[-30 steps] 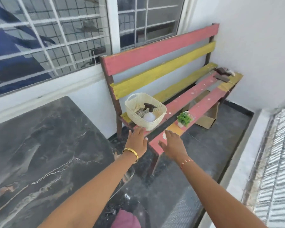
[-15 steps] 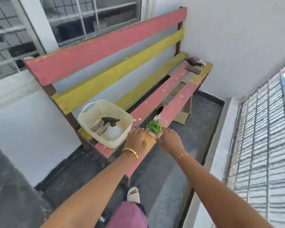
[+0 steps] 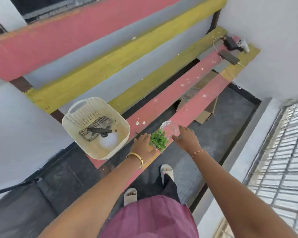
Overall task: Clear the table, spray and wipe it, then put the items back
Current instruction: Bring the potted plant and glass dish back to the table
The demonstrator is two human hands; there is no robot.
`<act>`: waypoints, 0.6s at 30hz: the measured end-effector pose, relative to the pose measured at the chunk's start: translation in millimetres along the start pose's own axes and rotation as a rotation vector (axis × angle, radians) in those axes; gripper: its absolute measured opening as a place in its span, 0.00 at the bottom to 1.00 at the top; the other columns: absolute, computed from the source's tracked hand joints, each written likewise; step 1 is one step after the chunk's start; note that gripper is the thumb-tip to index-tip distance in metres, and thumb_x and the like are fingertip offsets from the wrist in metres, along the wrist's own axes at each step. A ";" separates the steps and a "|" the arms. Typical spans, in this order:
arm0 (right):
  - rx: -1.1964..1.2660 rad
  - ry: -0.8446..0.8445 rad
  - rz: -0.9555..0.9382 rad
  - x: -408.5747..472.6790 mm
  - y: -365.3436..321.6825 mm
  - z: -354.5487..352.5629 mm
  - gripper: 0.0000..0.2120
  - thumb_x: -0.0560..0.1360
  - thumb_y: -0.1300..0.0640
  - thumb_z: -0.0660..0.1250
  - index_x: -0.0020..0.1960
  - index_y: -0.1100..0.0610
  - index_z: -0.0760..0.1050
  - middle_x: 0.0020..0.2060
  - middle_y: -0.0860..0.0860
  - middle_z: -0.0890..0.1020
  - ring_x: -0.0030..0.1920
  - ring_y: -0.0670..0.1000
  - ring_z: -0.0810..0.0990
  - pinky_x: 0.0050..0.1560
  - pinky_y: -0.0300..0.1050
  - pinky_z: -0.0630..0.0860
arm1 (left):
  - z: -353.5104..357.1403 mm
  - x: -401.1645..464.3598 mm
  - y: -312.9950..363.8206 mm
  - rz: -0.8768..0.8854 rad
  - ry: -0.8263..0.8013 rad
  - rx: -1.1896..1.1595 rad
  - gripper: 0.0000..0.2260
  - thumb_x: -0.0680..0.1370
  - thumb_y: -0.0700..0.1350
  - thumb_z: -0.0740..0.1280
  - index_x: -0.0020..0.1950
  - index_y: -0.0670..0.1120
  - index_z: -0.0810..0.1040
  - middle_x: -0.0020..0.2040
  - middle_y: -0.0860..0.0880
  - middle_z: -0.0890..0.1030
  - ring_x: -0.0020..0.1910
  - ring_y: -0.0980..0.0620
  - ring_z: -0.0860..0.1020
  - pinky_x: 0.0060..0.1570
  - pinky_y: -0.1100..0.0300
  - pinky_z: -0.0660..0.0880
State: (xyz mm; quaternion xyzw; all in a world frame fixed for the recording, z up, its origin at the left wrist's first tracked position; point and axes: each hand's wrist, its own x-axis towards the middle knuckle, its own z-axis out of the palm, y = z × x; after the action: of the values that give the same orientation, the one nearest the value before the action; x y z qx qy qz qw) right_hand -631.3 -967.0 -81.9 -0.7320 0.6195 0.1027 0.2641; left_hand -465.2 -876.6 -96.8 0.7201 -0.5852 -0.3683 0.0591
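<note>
From the head camera, the left hand [image 3: 144, 143] and right hand [image 3: 186, 139] reach down to the front slat of a red and yellow bench [image 3: 184, 93], one on each side of a small green plant [image 3: 158, 140], fingers loosely extended and gripping nothing; contact with the plant is unclear. A clear glass [image 3: 169, 128] stands just behind the plant. Left of them, a cream basket [image 3: 79, 107] on the seat holds a spray bottle [image 3: 104, 136] and a striped cloth [image 3: 95, 126].

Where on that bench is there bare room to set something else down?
The long red slats lie bare between the clear glass and the dark phone. It is crowded at the near end: basket, small plant, both hands.
</note>
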 end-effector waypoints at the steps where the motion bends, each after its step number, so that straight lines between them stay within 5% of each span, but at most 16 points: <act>1: -0.007 -0.029 -0.004 13.3 5.6 -0.2 0.27 0.78 0.49 0.60 0.71 0.63 0.60 0.68 0.60 0.69 0.69 0.62 0.64 0.68 0.53 0.62 | 4.3 8.6 2.0 -0.025 -0.015 -0.037 0.31 0.76 0.51 0.62 0.75 0.43 0.55 0.76 0.45 0.58 0.76 0.48 0.55 0.75 0.48 0.53; 7: -0.053 -0.214 -0.064 99.6 38.3 6.5 0.28 0.78 0.52 0.61 0.72 0.64 0.59 0.69 0.61 0.67 0.69 0.63 0.65 0.67 0.53 0.62 | 35.1 62.9 17.2 -0.209 -0.016 -0.106 0.37 0.71 0.54 0.68 0.75 0.45 0.55 0.75 0.45 0.60 0.75 0.46 0.58 0.74 0.46 0.55; 18: -0.052 -0.390 -0.124 190.4 59.1 47.5 0.26 0.76 0.62 0.61 0.72 0.63 0.58 0.65 0.63 0.70 0.64 0.62 0.71 0.63 0.52 0.68 | 85.2 121.8 20.6 -0.436 -0.037 -0.057 0.41 0.69 0.54 0.72 0.75 0.48 0.52 0.77 0.44 0.50 0.77 0.41 0.49 0.72 0.41 0.58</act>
State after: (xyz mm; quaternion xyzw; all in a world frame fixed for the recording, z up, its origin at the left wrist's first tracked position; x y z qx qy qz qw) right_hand -639.5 -1110.5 -228.1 -0.7417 0.5075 0.2418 0.3658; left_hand -527.4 -961.4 -203.8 0.8207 -0.4057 -0.4021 -0.0124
